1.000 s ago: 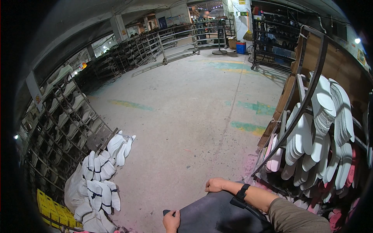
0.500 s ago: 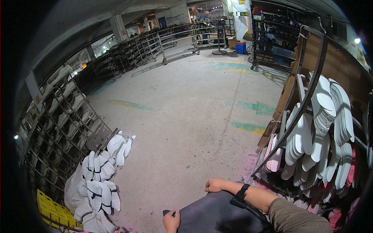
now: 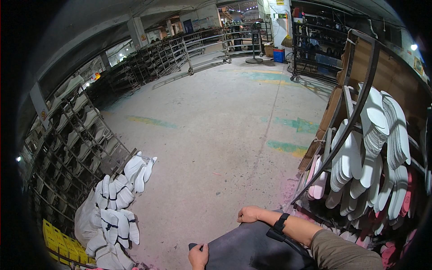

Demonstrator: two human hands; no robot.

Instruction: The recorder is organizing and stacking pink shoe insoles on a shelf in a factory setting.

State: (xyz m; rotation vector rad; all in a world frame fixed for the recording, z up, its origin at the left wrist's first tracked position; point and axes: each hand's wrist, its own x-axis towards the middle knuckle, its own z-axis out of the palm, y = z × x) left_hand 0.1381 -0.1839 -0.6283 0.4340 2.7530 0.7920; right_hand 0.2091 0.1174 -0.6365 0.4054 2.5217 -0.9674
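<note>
A dark grey apron-like sheet (image 3: 240,245) spreads out at the lower edge, its middle darker and smudged. My left hand (image 3: 198,257) is closed on its left corner, thumb on top. At the sheet's far edge my right hand (image 3: 249,214) is closed, fingers curled down over the border. A black band (image 3: 281,222) circles my right wrist, and a short brown sleeve covers the upper arm. What lies under the sheet is hidden.
A metal rack (image 3: 78,135) of pale shoes stands left. Beside it lie tied bundles of white insoles (image 3: 118,193) and yellow crates (image 3: 63,243). Stacked white insoles (image 3: 346,157) hang on a rack at right. Farther off are trolleys (image 3: 207,49), a fan (image 3: 255,42) and a blue box (image 3: 279,55).
My hands and the sheet stay as they were. Far back, the person behind the trolleys has shifted and is harder to make out.
</note>
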